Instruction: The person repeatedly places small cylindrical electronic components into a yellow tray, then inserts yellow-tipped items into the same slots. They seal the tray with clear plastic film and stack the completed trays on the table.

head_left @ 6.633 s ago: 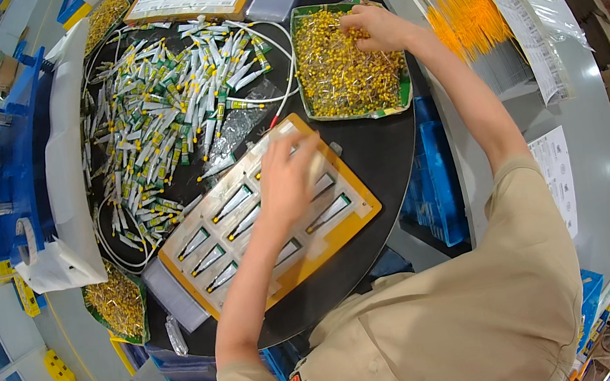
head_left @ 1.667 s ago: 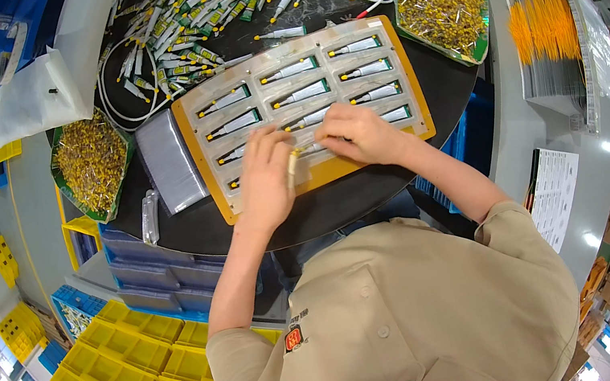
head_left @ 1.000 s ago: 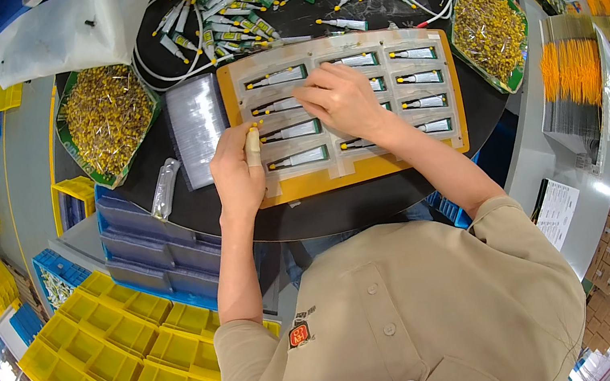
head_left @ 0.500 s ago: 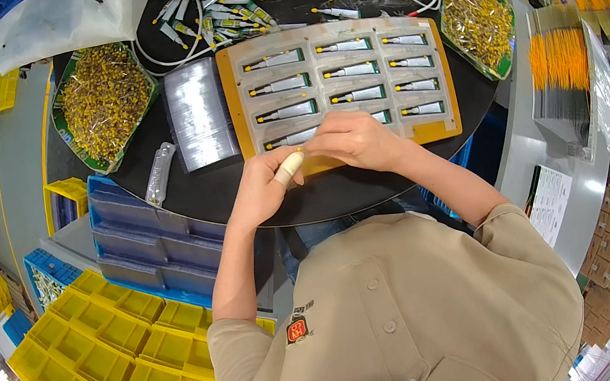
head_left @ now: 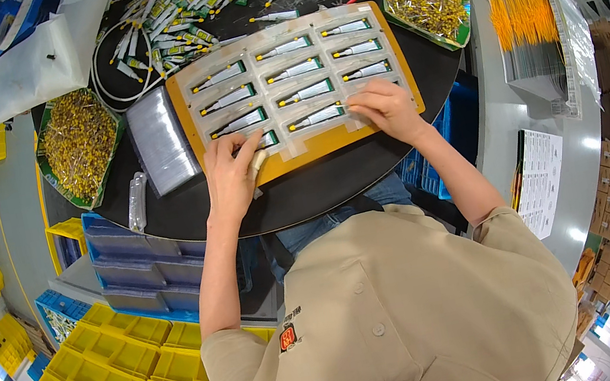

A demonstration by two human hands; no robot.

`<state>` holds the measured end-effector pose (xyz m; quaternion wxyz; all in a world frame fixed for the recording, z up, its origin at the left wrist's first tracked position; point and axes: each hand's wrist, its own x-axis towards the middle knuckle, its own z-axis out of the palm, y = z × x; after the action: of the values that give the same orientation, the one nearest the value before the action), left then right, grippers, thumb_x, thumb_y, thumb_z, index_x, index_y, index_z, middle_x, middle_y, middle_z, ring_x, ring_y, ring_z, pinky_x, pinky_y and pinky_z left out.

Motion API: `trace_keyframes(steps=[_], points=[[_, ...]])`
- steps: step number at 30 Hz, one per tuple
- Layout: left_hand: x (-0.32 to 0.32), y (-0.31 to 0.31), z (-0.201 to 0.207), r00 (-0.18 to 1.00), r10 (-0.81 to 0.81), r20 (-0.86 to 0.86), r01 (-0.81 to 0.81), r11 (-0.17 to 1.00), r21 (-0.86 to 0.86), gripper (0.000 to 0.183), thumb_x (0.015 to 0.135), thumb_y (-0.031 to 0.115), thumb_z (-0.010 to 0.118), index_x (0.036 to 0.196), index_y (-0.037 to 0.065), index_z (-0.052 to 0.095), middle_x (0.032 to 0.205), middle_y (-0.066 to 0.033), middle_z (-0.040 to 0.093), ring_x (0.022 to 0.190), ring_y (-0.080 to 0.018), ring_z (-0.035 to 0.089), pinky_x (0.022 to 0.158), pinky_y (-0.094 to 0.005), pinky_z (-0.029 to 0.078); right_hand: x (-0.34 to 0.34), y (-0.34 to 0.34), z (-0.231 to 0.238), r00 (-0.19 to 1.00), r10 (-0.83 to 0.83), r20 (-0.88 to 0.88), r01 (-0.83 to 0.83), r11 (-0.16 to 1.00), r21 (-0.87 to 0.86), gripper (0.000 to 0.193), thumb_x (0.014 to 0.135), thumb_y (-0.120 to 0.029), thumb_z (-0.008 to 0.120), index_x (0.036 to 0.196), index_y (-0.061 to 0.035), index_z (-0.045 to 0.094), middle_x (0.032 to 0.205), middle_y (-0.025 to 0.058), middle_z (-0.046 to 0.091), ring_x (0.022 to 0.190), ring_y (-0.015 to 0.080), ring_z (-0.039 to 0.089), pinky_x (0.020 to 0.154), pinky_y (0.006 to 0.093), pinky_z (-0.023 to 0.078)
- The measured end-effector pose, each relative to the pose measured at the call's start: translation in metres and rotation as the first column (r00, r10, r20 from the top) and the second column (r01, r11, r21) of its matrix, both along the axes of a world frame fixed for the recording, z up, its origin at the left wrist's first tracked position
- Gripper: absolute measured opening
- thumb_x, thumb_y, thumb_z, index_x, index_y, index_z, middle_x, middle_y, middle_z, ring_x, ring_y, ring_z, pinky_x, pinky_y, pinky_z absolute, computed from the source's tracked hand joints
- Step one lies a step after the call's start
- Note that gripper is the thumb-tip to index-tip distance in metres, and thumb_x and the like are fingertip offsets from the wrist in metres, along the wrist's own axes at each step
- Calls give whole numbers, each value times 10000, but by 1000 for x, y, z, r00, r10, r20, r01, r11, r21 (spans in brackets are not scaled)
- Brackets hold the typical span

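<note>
A green-walled box [head_left: 67, 194] filled with small yellow-tipped pieces is seen at the left, with a flat stack of clear plastic sheets [head_left: 162, 142] just to its right. The left hand [head_left: 231, 172] is laid over the near left pocket of a translucent plastic tray [head_left: 270, 107], set on an orange-yellow board [head_left: 315, 152]; whether anything is gripped cannot be told. White-and-green tubes with yellow tips [head_left: 304, 93] are held in the tray's pockets. The right hand [head_left: 391, 111] is placed over the tray's near right, its fingertips gathered; whether something is pinched cannot be told. Earlier, both hands were joined at the tray's near edge; now they are separated.
</note>
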<state>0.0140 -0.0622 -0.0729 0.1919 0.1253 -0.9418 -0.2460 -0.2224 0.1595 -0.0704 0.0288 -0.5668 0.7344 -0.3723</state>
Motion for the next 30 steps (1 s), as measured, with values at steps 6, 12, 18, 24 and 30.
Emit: trace_keyframes(steps=[6, 12, 18, 24, 30], points=[[-9, 0, 4, 987, 145, 63, -140, 987, -74, 489, 887, 177, 651, 1365, 136, 560, 1323, -150, 493, 1193, -382, 419, 1020, -491, 331, -34, 34, 6, 987, -119, -110, 123, 992, 31, 142, 774, -117, 773, 914, -99, 755, 830, 53, 651, 811, 225, 611, 704, 324, 522], [-29, 5, 7, 954, 177, 242, -93, 943, -321, 543, 918, 314, 608, 1425, 158, 491, 1547, -161, 305, 1394, -417, 260, 1125, -580, 201, -46, 33, 2, 981, -187, -56, 184, 981, -62, 84, 828, -77, 714, 911, -62, 713, 1080, 49, 707, 1008, 240, 618, 849, 368, 504], [-19, 28, 8, 912, 209, 352, -106, 951, -291, 608, 935, 347, 579, 1482, 142, 409, 1598, -165, 215, 1450, -420, 172, 1158, -591, 126, -53, 27, -2, 992, -81, -98, 88, 994, 69, 79, 877, -91, 674, 952, -67, 661, 1212, 1, 689, 1248, 248, 548, 1055, 429, 412], [-21, 33, 10, 949, 232, 214, -196, 964, -177, 616, 968, 322, 535, 1507, 96, 341, 1598, -182, 202, 1459, -426, 159, 1158, -594, 124, -69, 33, -7, 996, -63, -71, 62, 998, -12, 42, 875, -79, 680, 914, -67, 670, 1198, 34, 695, 1252, 266, 555, 1084, 443, 393], [-39, -17, 11, 909, 358, 214, -300, 917, -261, 587, 983, 352, 519, 1490, 92, 377, 1585, -184, 224, 1463, -430, 145, 1152, -615, 112, -168, 20, 33, 738, -629, -246, 617, 776, -133, 140, 885, -100, 669, 1009, -43, 703, 1053, 130, 703, 1016, 291, 643, 913, 396, 480]])
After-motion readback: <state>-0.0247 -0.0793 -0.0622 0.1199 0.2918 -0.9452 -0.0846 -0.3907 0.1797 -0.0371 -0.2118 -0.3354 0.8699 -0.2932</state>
